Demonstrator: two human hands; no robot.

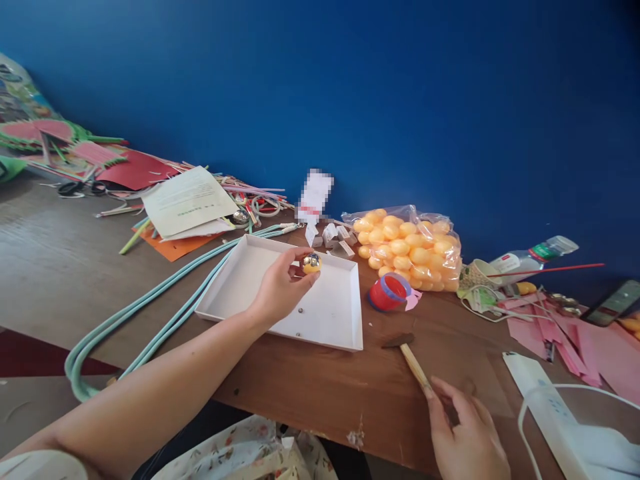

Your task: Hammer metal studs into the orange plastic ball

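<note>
Over the shallow white box lid [354, 300], my left hand [283, 283] pinches a shiny gold metal ball [311, 263] between thumb and fingers. Two tiny metal balls [301, 311] lie inside the lid below it. At the table's front right, my right hand [465, 427] has thumb and fingers about the handle end of a small hammer [414, 365]. The hammer's dark head rests on the table or just above it; which one I cannot tell. Between the lid and a clear bag of orange balls [405, 250] stands a small red tub with a blue rim [387, 293].
A loop of light blue cord [145, 307] curves left of the lid. Papers [187, 200], straws and craft scraps pile up at the back left. On the right are a plastic bottle [535, 260], pink paper [605, 347], a phone [614, 302] and a white power strip [545, 407].
</note>
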